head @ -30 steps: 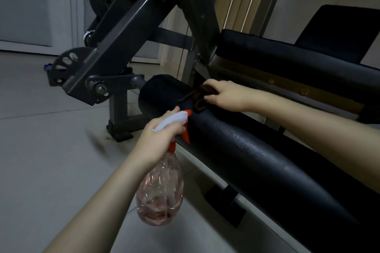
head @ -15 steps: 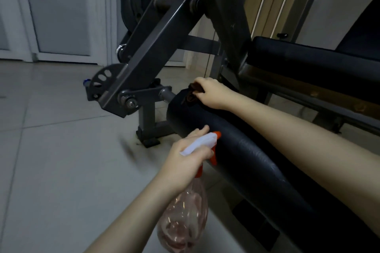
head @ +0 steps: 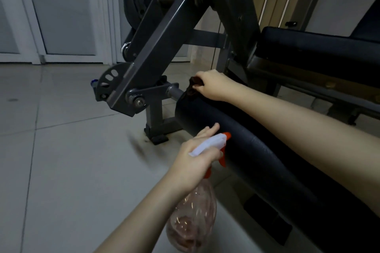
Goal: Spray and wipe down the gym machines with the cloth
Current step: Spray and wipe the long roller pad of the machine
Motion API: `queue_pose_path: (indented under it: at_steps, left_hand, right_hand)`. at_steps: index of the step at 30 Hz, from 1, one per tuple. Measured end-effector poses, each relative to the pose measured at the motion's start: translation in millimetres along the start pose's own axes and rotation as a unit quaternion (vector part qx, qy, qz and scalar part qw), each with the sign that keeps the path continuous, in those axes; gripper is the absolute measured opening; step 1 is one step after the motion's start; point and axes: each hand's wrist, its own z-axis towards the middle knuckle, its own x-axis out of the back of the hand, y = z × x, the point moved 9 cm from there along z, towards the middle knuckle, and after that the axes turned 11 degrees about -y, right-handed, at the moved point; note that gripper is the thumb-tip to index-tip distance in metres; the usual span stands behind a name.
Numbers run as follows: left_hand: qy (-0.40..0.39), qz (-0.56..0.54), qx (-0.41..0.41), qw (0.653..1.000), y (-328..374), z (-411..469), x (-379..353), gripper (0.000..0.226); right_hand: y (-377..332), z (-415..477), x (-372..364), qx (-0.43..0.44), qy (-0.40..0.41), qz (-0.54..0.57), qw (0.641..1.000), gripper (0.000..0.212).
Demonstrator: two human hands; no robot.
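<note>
Through the head camera I see my left hand (head: 195,162) clenched round the neck of the clear plastic spray bottle with a white and orange trigger head (head: 193,222). One finger is stretched out, and the nozzle sits just beside the long black padded roller (head: 257,150). My right hand (head: 213,85) grasps the dark brown cloth (head: 192,88), bunched against the roller's far end near the grey steel machine arm (head: 160,47).

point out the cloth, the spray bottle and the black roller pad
cloth (head: 192,90): head view, bunched dark fold
spray bottle (head: 193,217): head view, clear body
roller pad (head: 257,150): head view, upper side
</note>
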Motion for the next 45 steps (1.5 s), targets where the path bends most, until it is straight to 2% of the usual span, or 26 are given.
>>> queue_pose_path:
  at_steps: [6, 13, 16, 20, 22, 26, 29, 33, 36, 41, 44, 45]
  left_hand:
    - [0.007, 0.006, -0.002, 1.0, -1, -2, -2, 0.042]
    - [0.014, 0.0, -0.001, 1.0, 0, -7, -5, 0.05]
    - [0.012, 0.005, 0.003, 1.0, -6, -12, -8, 0.053]
    - [0.011, 0.019, 0.013, 1.0, -9, -15, -9, 0.066]
    - [0.015, 0.007, 0.013, 1.0, -1, -16, -9, 0.068]
    - [0.008, -0.012, 0.009, 1.0, 9, -19, -12, 0.039]
    - [0.004, -0.016, 0.006, 1.0, 15, -26, -17, 0.033]
    - [-0.023, -0.007, 0.014, 1.0, 22, -36, -26, 0.034]
    - [-0.042, 0.005, 0.026, 0.999, 24, -42, -34, 0.031]
    - [-0.059, 0.019, 0.027, 0.998, 31, -44, -45, 0.034]
    - [-0.09, 0.031, 0.012, 0.995, 40, -45, -56, 0.014]
    - [-0.1, 0.035, 0.008, 0.994, 42, -45, -60, 0.013]
  right_hand:
    - [-6, 4, 0, 0.01, -0.026, 0.024, 0.999, 0.037]
    - [14, -71, 5, 0.039, -0.098, 0.023, 0.994, 0.028]
    - [23, -100, 5, -0.001, -0.139, 0.026, 0.99, 0.044]
    - [16, -92, -5, 0.004, -0.073, -0.032, 0.997, 0.048]
    - [14, -90, -6, 0.006, -0.064, -0.022, 0.998, 0.045]
    - [27, -120, 3, -0.004, -0.069, 0.021, 0.997, 0.03]
    - [39, -165, 10, -0.014, -0.062, 0.035, 0.997, 0.022]
    - [47, -202, 10, -0.044, -0.078, 0.024, 0.996, 0.032]
    - [48, -193, 3, -0.043, -0.04, -0.012, 0.998, 0.04]
    - [51, -203, 3, -0.031, -0.022, 0.026, 0.999, 0.041]
    - [50, -235, 7, -0.028, -0.031, -0.006, 0.999, 0.038]
    - [51, -248, 6, -0.037, -0.034, -0.022, 0.998, 0.039]
